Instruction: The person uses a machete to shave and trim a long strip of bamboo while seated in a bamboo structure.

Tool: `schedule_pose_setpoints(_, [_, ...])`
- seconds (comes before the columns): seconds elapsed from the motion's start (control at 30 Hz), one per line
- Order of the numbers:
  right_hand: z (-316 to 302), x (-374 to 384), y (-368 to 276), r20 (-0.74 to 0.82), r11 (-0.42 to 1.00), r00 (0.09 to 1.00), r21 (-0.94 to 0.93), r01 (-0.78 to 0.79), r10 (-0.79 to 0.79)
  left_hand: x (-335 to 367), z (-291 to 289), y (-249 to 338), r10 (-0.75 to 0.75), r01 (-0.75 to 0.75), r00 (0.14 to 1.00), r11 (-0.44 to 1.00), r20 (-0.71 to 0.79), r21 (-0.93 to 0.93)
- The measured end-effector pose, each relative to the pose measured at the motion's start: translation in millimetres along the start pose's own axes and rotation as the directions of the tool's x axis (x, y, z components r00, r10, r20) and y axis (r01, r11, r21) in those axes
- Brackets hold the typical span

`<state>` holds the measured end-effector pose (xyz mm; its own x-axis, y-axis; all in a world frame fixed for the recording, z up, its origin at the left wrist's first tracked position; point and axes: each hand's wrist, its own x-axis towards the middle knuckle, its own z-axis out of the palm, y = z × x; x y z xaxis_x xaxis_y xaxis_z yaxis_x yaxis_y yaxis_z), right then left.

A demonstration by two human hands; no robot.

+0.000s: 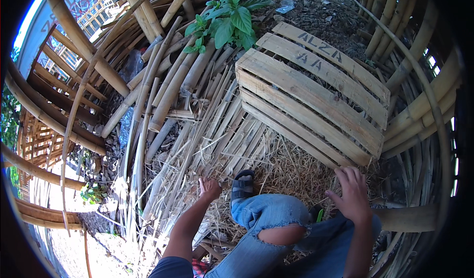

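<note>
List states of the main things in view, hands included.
Pale slatted wooden crate: slats in place, gaps between
Bare left hand: fingers partly curled, grip unclear
Bare right hand: open, at crate corner, contact unclear
Blue denim jeans: worn, one leg ripped
Black strapped sandal: worn
Green leafy plant: leaves spread
Dry tan straw: loose, scattered
Long tan bamboo strips: loosely piled

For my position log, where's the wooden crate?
In the head view, the wooden crate sits right of centre, between the leafy plant and the right hand.
</note>
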<state>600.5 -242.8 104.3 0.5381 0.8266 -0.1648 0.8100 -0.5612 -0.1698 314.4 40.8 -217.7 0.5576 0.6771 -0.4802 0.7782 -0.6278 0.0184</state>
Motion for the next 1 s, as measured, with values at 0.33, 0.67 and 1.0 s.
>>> schedule_pose_setpoints(0.33, [13.4,64.4,73.9,-0.295,0.943,0.935,-0.206,-0.262,0.196,-17.6,-42.8,-10.4,0.011,-0.007,0.992,0.999,0.123,-0.033])
schedule_pose_setpoints(0.67, [-5.3,128.7,124.7,-0.457,0.889,0.842,-0.2,-0.412,0.288,-29.1,-74.8,-15.8,0.003,-0.023,0.988,0.992,0.156,0.127])
schedule_pose_setpoints(1.0, [-21.7,154.5,137.7,-0.427,0.875,0.827,-0.142,-0.462,0.367,-38.9,-92.4,-72.5,0.028,-0.033,0.999,0.98,0.029,0.198])
